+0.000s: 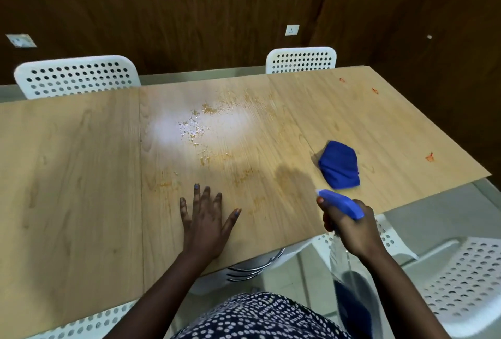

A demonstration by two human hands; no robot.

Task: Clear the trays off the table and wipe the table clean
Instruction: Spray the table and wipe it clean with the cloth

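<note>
The light wooden table (81, 165) carries orange smears and wet droplets (195, 129) around its middle, and small red marks (429, 157) near the right end. A folded blue cloth (340, 165) lies on the right part of the table. My left hand (206, 219) rests flat on the tabletop near the front edge, fingers spread. My right hand (349, 227) grips a spray bottle (344, 203) with a blue head and clear body, its nozzle pointing toward the table's middle. No trays are in view.
White perforated chairs stand behind the table at the far left (76, 75) and far right (301, 60), and another (466, 281) is at my near right. A dark wood-panelled wall (189, 13) closes the far side.
</note>
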